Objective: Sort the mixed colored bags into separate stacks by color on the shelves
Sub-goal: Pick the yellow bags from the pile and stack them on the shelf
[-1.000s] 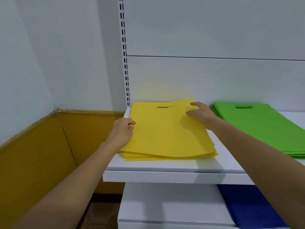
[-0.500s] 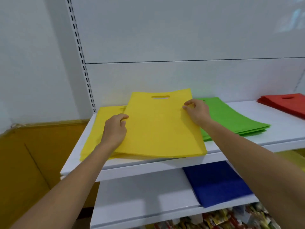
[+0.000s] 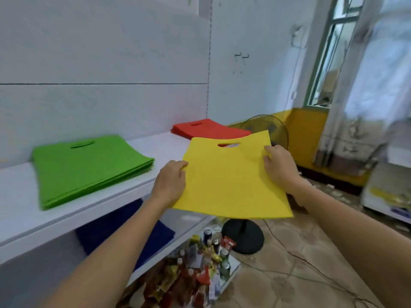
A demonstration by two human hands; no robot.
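- Yellow bag [image 3: 231, 176]: one flat bag with a cut-out handle slot. It was held in the air between both hands, in front of the shelves and resting on none of them. It lay nearly level, with the slot end away from the person and raised a little.
- Left hand [image 3: 171, 183]: it gripped the bag's left edge about midway along. The fingers [image 3: 182, 165] were curled at that edge, the tips on the bag's upper face. What lay under the bag could not be told.
- Right hand [image 3: 280, 167]: it gripped the bag's right edge, nearer the slot end. The thumb [image 3: 268, 156] was bent onto the upper face and the rest of the hand was curled at the edge.
- Green stack [image 3: 89, 167]: a pile of green bags lying flat on the top shelf [image 3: 20, 207], left of the left hand and apart from it.
- Red stack [image 3: 209, 128]: a pile of red bags at the far end of the same shelf. It lay beyond the yellow bag and showed through the bag's slot.
- Blue bags [image 3: 124, 232]: dark blue, lying on the lower shelf [image 3: 193, 221] beneath the green stack.
- Packets and cans [image 3: 200, 270]: mixed goods crowded on the bottom level.
- Fan [image 3: 266, 127]: it stood on the floor beyond the shelf end, its round black base [image 3: 243, 235] below the held bag.
- Window [image 3: 329, 52]: green-framed, at the right, above a yellow wall band.
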